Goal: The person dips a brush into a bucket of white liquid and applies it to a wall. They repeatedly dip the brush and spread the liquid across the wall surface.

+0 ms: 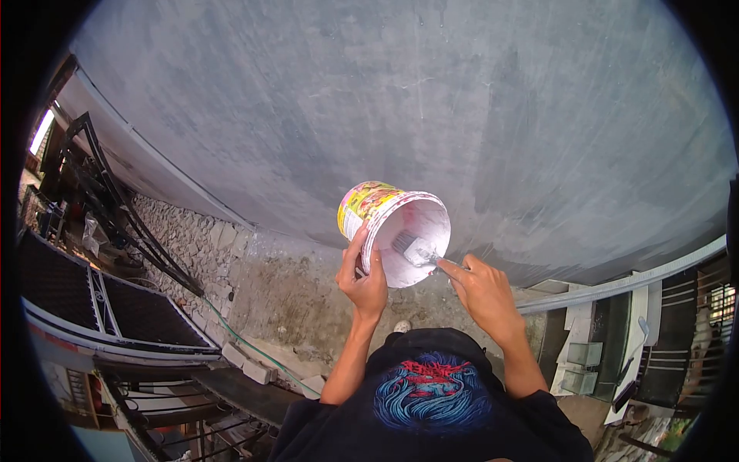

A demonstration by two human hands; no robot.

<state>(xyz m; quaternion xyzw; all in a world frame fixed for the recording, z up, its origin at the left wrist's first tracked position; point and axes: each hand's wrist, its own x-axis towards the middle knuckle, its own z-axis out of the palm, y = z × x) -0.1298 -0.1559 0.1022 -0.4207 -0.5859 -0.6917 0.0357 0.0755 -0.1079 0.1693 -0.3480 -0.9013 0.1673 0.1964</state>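
A white bucket [366, 202] with a yellow and pink label is tilted, its open mouth facing me, and its inside is smeared with pale paint. My left hand [365, 279] grips the bucket's left side, with the thumb at the rim. My right hand [483, 291] is closed on the handle of a flat paintbrush [416, 248]. The brush's grey bristles are inside the bucket, against or near its inner wall; whether they touch cannot be made out.
A large grey wall [308, 100] with uneven, streaky colour rises in front. Rubble [181, 239] and dark metal frames [104, 185] lie at the left. A green hose [254, 348] crosses the ground. Glass blocks [583, 366] and white boards stand at the right.
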